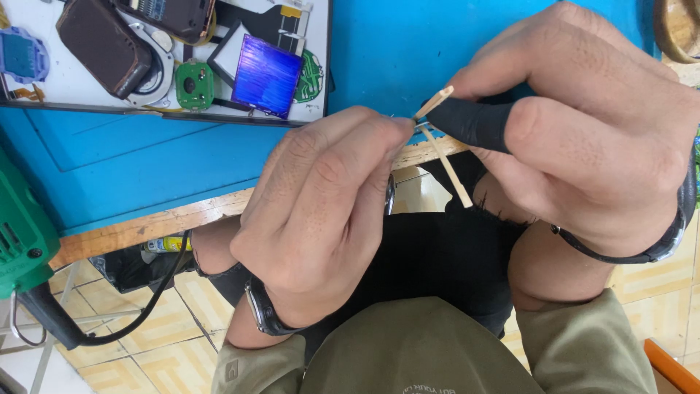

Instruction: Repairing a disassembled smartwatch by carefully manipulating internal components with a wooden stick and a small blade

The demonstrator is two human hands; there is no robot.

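Sticks: two thin pale wooden sticks (446, 164) are being held above the worktop's (408, 51) near edge, beside a tray of parts (73, 87) towards its far left corner. Left hand (321, 219) is pinching them at the crossing point; right hand (590, 138), its black-covered fingertip (470, 120) pressing there, is clamping the upper end. They are looking light, stiff and brittle; gripping near the joint is advisable. Fingers are hiding the joint itself.

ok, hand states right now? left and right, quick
Left hand: closed, fingers pinching the end of a thin wooden stick.
Right hand: closed, gripping a black piece and a second wooden stick.
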